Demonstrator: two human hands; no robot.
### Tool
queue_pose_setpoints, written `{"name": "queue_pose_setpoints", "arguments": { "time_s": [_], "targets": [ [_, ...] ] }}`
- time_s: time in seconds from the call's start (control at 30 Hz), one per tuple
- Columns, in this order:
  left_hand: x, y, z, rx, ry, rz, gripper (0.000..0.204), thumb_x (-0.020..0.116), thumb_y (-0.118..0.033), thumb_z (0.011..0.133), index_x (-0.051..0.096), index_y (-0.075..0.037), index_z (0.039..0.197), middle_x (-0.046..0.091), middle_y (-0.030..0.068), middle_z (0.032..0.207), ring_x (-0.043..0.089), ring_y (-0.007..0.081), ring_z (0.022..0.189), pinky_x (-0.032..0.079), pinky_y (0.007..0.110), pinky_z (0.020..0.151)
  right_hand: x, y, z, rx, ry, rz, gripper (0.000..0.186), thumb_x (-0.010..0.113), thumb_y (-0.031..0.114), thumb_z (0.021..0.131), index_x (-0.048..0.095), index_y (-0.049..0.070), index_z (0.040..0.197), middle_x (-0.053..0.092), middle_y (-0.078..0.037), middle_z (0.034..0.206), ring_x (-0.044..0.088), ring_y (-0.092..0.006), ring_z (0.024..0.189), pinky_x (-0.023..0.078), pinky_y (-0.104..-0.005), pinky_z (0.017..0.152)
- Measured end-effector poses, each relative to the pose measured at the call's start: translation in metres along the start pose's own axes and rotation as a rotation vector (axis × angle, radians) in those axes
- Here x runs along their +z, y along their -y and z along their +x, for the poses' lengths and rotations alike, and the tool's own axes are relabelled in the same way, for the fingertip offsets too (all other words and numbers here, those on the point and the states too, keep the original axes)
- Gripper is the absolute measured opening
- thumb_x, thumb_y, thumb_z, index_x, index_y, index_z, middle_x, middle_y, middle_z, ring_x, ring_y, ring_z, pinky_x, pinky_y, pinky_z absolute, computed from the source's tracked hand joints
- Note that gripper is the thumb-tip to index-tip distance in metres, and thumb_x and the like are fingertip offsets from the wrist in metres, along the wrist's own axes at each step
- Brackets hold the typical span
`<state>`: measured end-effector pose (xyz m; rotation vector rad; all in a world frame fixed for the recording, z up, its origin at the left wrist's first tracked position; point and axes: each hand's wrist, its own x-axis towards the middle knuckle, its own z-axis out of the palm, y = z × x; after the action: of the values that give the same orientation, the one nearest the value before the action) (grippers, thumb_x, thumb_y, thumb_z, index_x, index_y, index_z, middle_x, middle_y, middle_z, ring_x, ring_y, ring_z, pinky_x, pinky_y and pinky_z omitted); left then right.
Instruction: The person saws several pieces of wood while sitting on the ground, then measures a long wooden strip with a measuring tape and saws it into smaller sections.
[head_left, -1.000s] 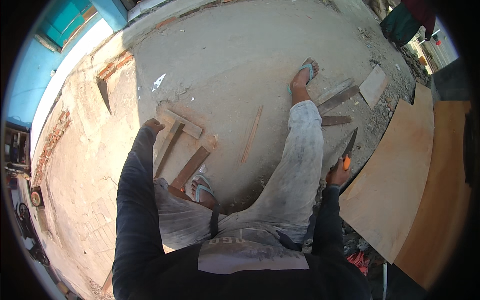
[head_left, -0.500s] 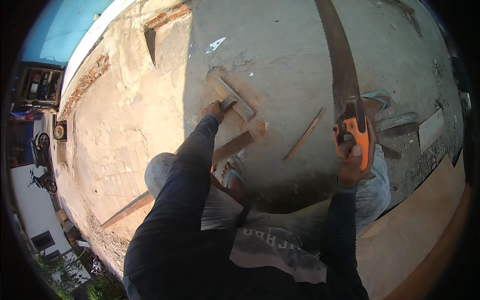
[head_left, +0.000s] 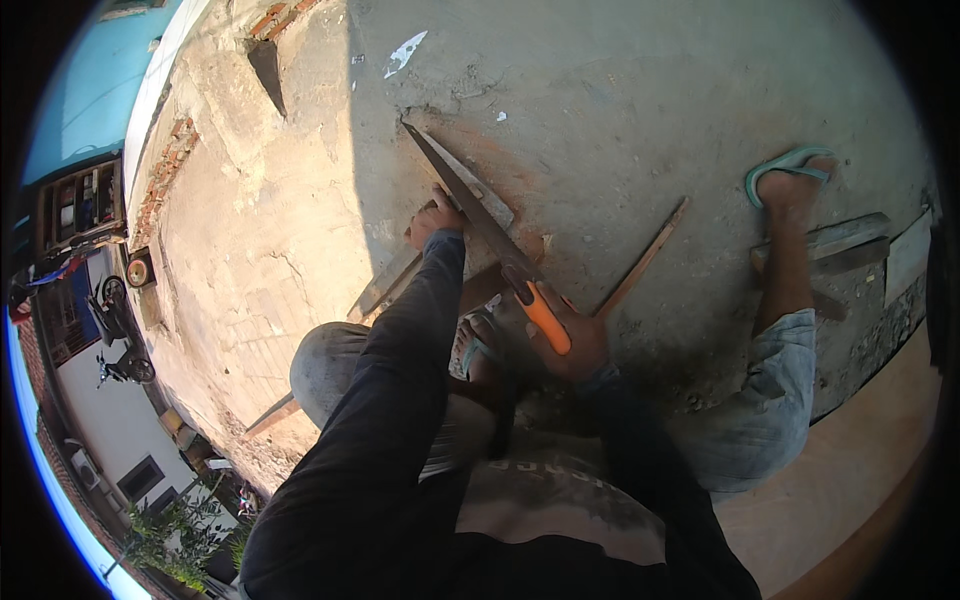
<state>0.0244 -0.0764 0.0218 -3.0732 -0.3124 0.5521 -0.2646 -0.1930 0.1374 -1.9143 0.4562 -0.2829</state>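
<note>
My right hand [head_left: 572, 338] is wrapped round the orange handle of a hand saw [head_left: 468, 198]. The blade slants up and to the left, passing over a grey wooden block [head_left: 494, 203] on the ground. Close to the blade's left side, my left hand [head_left: 437, 218] is closed on a narrow wooden board [head_left: 385, 284], which runs down and left beneath my forearm. The hand and blade hide where the board's far end meets the block. Another brown wooden piece [head_left: 482, 288] lies below the blade, near my sandalled left foot.
A thin wooden strip [head_left: 645, 258] lies right of my right hand. Offcuts [head_left: 835, 240] are stacked beside my right leg, with a pale sheet [head_left: 830, 500] at lower right. Reddish sawdust [head_left: 530, 180] surrounds the block. A motorbike [head_left: 122, 335] stands far left.
The saw has swung from upright on the right down and left to the block. My left hand still holds the board, whose lower part now shows. My right foot appears farther right.
</note>
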Motion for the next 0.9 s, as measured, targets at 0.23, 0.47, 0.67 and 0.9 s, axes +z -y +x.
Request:
{"name": "queue_pose_setpoints", "arguments": {
  "time_s": [0.23, 0.47, 0.67, 0.9],
  "targets": [
    [0.028, 0.021, 0.020, 0.090, -0.174, 0.002, 0.052, 0.037, -0.046, 0.102, 0.081, -0.019, 0.107, 0.078, 0.0085, 0.119, 0.070, 0.0296, 0.117, 0.039, 0.052, 0.106, 0.003, -0.007, 0.057, 0.208, 0.260, 0.059, 0.058, 0.076, 0.022, 0.092, 0.059, 0.002, 0.145, 0.076, -0.022, 0.102, 0.078, -0.0321, 0.084, 0.062, -0.0382, 0.082],
    [0.037, 0.022, 0.033, 0.082, -0.191, 0.043, 0.053, 0.035, -0.041, 0.101, 0.082, -0.016, 0.105, 0.078, 0.0088, 0.118, 0.070, 0.0299, 0.117, 0.039, 0.051, 0.105, -0.016, 0.011, 0.012, -0.070, -0.058, 0.070, 0.035, 0.074, 0.028, 0.094, 0.070, 0.002, 0.117, 0.071, -0.017, 0.076, 0.071, -0.0301, 0.066, 0.056, -0.0416, 0.065],
    [0.022, 0.005, 0.020, 0.005, -0.193, -0.037, 0.053, 0.037, -0.041, 0.100, 0.082, -0.014, 0.104, 0.079, 0.0106, 0.113, 0.072, 0.0319, 0.112, 0.039, 0.052, 0.105, -0.001, -0.005, 0.091, 0.148, 0.258, 0.052, 0.054, 0.074, 0.030, 0.093, 0.064, 0.001, 0.138, 0.075, -0.017, 0.083, 0.074, -0.0304, 0.072, 0.059, -0.0433, 0.085],
    [0.020, 0.011, 0.018, 0.035, -0.132, -0.070, 0.054, 0.038, -0.042, 0.099, 0.084, -0.014, 0.107, 0.079, 0.0138, 0.115, 0.072, 0.0342, 0.113, 0.038, 0.051, 0.107, -0.035, -0.009, 0.041, 0.075, 0.151, 0.170, 0.042, 0.076, 0.024, 0.091, 0.069, 0.001, 0.125, 0.070, -0.016, 0.074, 0.070, -0.0279, 0.066, 0.056, -0.0422, 0.078]
  ]
}}
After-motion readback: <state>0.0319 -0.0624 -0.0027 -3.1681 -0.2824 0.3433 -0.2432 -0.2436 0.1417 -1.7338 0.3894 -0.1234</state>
